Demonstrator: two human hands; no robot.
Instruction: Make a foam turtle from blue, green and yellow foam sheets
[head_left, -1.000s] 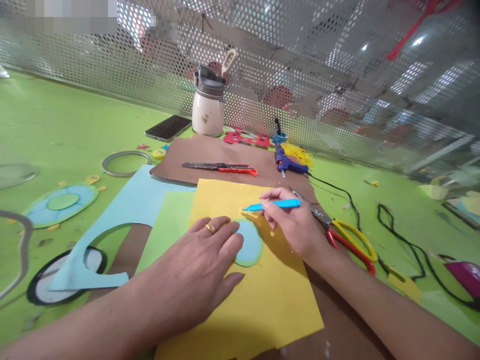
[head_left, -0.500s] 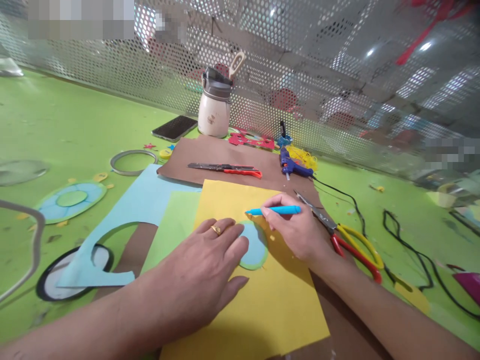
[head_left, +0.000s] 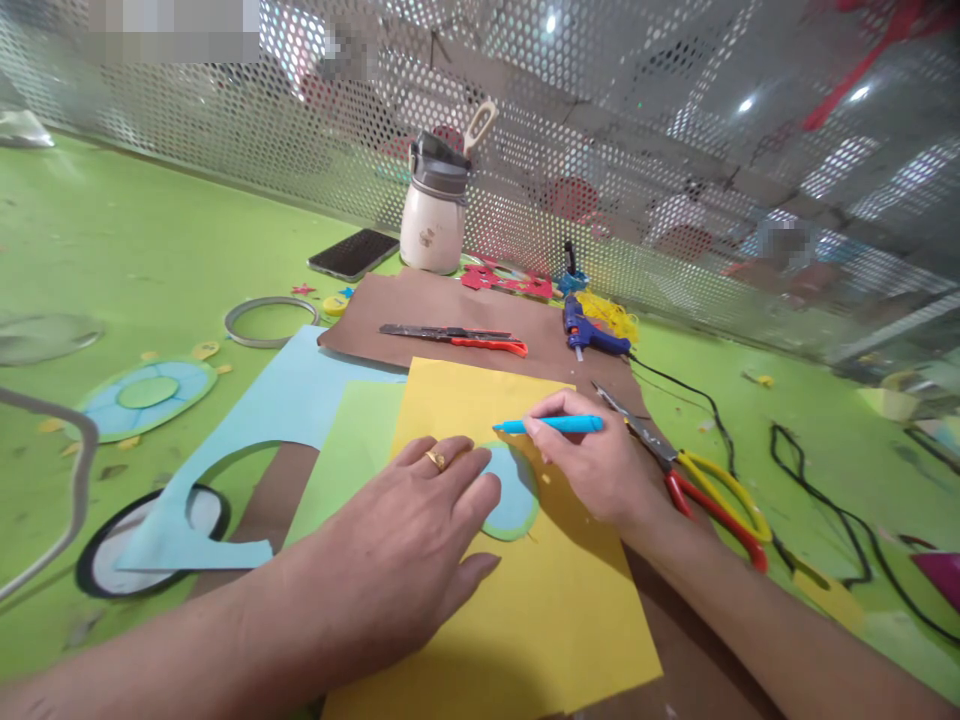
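My right hand (head_left: 585, 450) grips a blue felt-tip pen (head_left: 559, 425), its tip at the yellow paper (head_left: 555, 620) just above a rounded blue paper piece with a green edge (head_left: 512, 495). Spread flat, my left hand (head_left: 427, 520) wears a gold ring and presses on the left side of that piece, hiding part of it. Under the yellow sheet lie a green sheet (head_left: 360, 420) and a light blue sheet (head_left: 277, 400) with a round cut-out. Scissors (head_left: 675, 465) with red and yellow handles rest right of my right hand.
Brown board (head_left: 420, 300) carries a utility knife (head_left: 457, 338) and a blue glue gun (head_left: 589, 330) with a black cord. Behind stand a white bottle (head_left: 433, 225) and a phone (head_left: 354, 254), before a perforated metal screen (head_left: 300, 150). A paper turtle (head_left: 146, 395) lies left.
The whole view shifts slightly. Both hands keep nearly the same places, and the pen tip stays just above the blue piece.
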